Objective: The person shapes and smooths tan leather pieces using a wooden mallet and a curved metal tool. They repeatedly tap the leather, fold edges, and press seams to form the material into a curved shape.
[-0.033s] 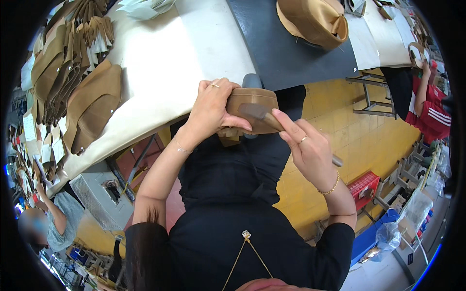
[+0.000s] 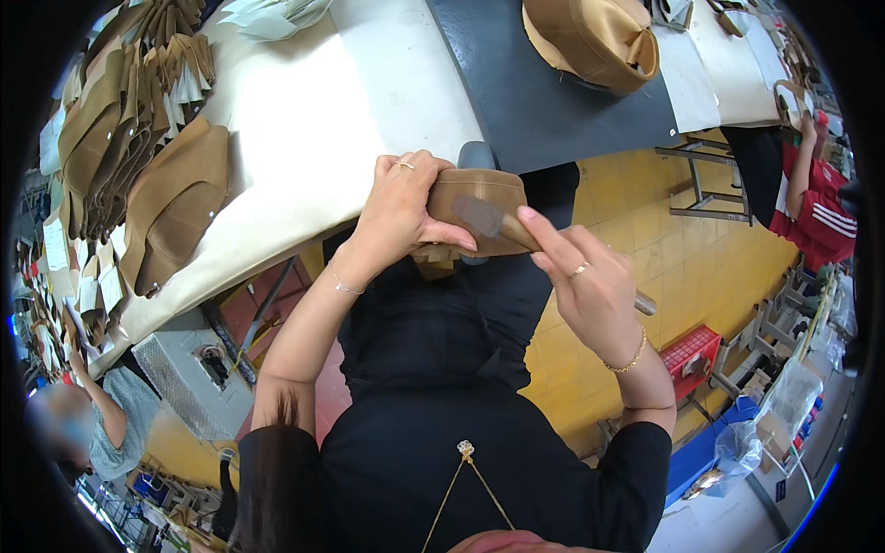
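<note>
A brown leather shoe upper [image 2: 502, 189] sits over a rounded grey post [image 2: 477, 154] at the table's near edge. My left hand [image 2: 404, 207] grips the upper from its left side, thumb along the front and fingers over the back. In my right hand [image 2: 590, 290] is a hammer [image 2: 477, 217] with a wooden handle, its fingers closed around it. The hammer's dark head lies over the front face of the upper; whether it touches the leather I cannot tell. The handle's end sticks out past my right hand.
A pale table [image 2: 304, 120] extends left, with brown leather pieces [image 2: 180, 207] piled on it. Tan uppers [image 2: 595, 41] rest on a dark mat [image 2: 553, 120] ahead. A metal stool [image 2: 705, 184] and red crate [image 2: 691, 359] stand to the right. Other people work at both sides.
The hammer's head, smeared before, is sharper and a little lower on the upper. My left hand keeps its hold.
</note>
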Available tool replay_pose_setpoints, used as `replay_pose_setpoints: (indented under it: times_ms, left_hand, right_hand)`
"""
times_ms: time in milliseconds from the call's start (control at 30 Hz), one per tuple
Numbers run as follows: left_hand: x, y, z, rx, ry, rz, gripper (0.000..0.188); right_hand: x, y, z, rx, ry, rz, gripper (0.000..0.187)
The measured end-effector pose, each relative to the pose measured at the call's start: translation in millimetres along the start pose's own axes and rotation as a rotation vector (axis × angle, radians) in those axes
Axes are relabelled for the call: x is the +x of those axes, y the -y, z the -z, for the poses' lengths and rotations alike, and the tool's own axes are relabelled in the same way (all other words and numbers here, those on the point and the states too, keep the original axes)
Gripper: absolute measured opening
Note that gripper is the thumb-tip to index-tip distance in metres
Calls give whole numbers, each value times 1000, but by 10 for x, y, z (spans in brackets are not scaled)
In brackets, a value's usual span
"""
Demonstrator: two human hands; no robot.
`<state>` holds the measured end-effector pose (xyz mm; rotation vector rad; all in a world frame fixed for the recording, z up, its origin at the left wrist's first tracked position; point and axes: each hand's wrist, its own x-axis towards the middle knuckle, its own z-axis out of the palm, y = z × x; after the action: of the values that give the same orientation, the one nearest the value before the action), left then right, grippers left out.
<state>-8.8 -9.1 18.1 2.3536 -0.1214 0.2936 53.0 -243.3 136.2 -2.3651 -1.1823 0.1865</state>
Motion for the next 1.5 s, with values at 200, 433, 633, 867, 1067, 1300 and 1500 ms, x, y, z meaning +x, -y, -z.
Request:
replay_pose_setpoints:
  times_ms: [200, 433, 633, 867, 1067, 1300, 1500]
  left_hand:
    - [-11, 59, 14, 28, -13, 25, 93]
    - [-5, 84, -1, 42, -33, -24, 89]
    - [25, 77, -26, 50, -43, -34, 88]
    - [-25, 100, -35, 56, -25, 6, 97]
    - [-25, 82, 52, -29, 87, 3, 100]
    - [-15, 67, 165, -67, 175, 67, 102]
    - [43, 58, 110, -57, 116, -37, 96]
  right_hand:
    - [-181, -147, -27, 423, -350, 7, 47]
    - [-226, -119, -92, 151, -257, 15, 40]
    - [-337, -17, -286, 74, -38, -128, 44]
    - [-595, 25, -211, 863, -516, -295, 40]
    - [-403, 28, -491, 97, -216, -118, 54]
    - [-461, 103, -228, 462, -472, -115, 49]
    - [-542, -1, -523, 87, -200, -87, 56]
